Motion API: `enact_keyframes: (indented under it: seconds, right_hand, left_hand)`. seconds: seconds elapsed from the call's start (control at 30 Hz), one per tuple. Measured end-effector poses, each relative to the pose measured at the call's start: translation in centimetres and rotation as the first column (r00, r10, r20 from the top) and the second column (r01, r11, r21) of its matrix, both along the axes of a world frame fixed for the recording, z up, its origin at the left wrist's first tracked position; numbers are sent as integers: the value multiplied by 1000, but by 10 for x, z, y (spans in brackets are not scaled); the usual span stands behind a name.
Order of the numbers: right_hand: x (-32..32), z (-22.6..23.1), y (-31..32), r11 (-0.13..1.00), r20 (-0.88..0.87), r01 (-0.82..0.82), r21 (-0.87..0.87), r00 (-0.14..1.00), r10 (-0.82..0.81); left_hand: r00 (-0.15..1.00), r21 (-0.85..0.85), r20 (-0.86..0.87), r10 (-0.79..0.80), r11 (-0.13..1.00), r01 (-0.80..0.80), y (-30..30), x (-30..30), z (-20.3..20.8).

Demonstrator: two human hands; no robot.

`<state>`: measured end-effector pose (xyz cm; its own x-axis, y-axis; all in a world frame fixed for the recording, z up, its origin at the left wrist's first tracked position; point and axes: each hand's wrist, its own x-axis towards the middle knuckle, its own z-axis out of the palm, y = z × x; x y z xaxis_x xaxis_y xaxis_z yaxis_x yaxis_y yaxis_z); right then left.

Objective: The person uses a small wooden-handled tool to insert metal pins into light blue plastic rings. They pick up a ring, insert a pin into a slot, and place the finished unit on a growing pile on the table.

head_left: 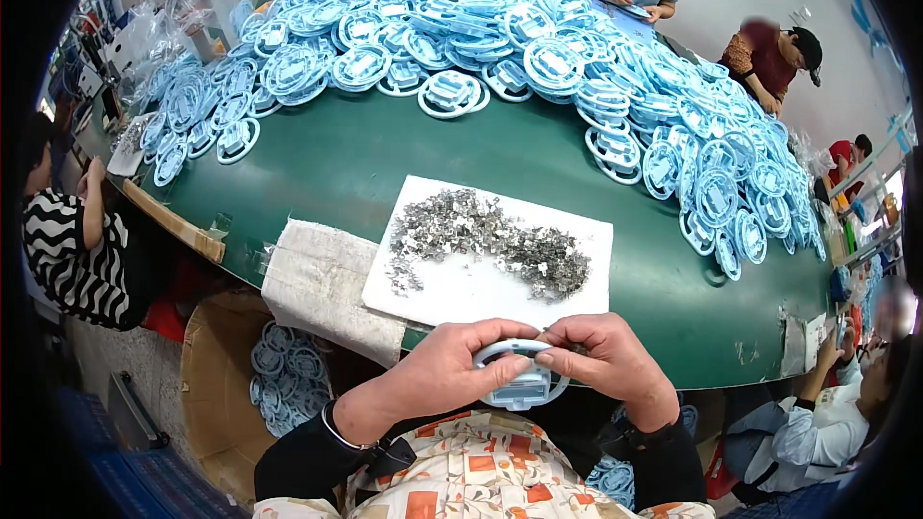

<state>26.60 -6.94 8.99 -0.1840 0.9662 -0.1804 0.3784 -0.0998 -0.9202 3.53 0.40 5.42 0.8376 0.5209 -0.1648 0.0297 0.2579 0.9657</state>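
While the left hand and right hand grasp one blue plastic ring between thumbs and fingers, near the front edge of the green table, a slipping thumb could, in my judgement, drop it. Small metal pieces lie loose on the white board, so a knock might scatter them; whether the fingertips also pinch one, I cannot tell.
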Motion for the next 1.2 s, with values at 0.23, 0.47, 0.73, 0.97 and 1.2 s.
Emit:
enact_keyframes:
  seconds: [0.23, 0.47, 0.73, 0.97, 1.2]
  right_hand:
    - [-28, -5, 48, 948, 240, 113, 296, 952, -188]
    - [-58, -33, 89, 878, 585, -152, 454, 794, -165]
    - [-53, -25, 89, 885, 385, -16, 465, 904, -186]
    - [-56, -1, 59, 925, 207, 69, 373, 966, -156]
    - [-41, 4, 52, 971, 142, 58, 234, 985, -93]
  left_hand:
    - [993, -251, -51, 104, 961, -113, 1, -35, -12]
    - [984, -352, 27, 178, 923, -158, -2, -42, -14]
    - [948, -100, -20, 317, 943, -317, 4, -36, -22]
    - [895, 189, -69, 442, 886, -423, 15, -18, -11]
    - [903, 243, -10, 430, 877, -415, 13, -10, -12]
